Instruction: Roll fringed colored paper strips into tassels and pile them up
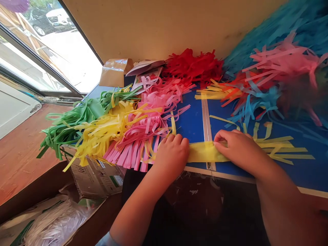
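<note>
A band of yellow crepe paper (205, 152) lies flat across the blue tabletop (191, 123), and its cut fringe (284, 147) fans out to the right. My left hand (171, 157) is curled over the band's left end, beside a pink paper fringe (130, 155). My right hand (241, 147) grips the band's upper edge further right, with its fingers bent over the paper. The band runs unbroken between my hands, and a metal strip (208, 136) on the table passes beneath it.
Heaped fringes of green (71, 126), yellow (102, 130), red (192, 66), pink (284, 61) and teal paper (276, 37) crowd the table. A cardboard box (92, 176) stands below its left edge, beside a wooden floor (25, 147). A window (51, 51) is at far left.
</note>
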A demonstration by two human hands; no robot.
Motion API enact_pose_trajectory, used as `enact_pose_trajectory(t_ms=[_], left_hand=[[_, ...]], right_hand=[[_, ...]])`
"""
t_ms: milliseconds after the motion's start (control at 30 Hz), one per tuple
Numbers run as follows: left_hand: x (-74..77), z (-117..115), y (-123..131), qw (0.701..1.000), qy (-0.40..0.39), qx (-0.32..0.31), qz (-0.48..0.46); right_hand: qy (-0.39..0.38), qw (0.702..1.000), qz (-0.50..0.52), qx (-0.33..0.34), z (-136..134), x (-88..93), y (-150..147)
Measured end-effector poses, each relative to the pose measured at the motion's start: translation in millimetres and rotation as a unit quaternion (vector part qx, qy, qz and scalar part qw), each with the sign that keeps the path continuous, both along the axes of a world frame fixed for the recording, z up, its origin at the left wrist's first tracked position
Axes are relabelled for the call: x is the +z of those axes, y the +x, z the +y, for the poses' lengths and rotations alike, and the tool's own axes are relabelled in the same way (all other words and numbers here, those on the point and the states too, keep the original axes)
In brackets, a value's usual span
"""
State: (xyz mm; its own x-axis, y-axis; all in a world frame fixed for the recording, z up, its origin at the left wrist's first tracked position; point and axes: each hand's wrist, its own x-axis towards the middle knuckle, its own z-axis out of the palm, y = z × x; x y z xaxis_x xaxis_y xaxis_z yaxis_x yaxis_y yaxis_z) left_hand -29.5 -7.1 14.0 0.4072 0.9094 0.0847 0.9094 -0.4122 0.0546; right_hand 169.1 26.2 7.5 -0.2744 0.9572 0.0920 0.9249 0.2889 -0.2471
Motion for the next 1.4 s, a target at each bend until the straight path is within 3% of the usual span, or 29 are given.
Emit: enact_pose_trajectory(t_ms=[467,600,733,867,1067,1200,1400], left_hand=[[2.3,-3,7,0.998,0.032,0.009,0.046],[5.7,-5,4,0.996,0.065,0.008,0.054],[4.8,-13,10,0.986,0.155,-0.063,0.0],[-4.9,-29,28,0.976,0.164,-0.143,-0.031],[-6.7,-59,43,0.964,0.209,-0.165,-0.01],[-16.1,-66,49,0.96,0.19,-0.206,-0.005],[-27.8,-45,33,0.978,0.153,-0.136,-0.029]], right_hand=[[-0.024,0.998,-0.02,-0.047,4,0.1,-8],[0.038,0.996,-0.056,-0.057,0,-3.8,-10],[0.099,0.988,-0.1,-0.062,-5,-4.8,-13],[0.079,0.986,-0.125,-0.072,-9,-0.9,-13],[0.043,0.98,-0.148,-0.126,-18,4.9,-7],[0.057,0.975,-0.156,-0.148,-24,4.3,-2],[0.079,0.966,-0.16,-0.186,-32,1.1,20]])
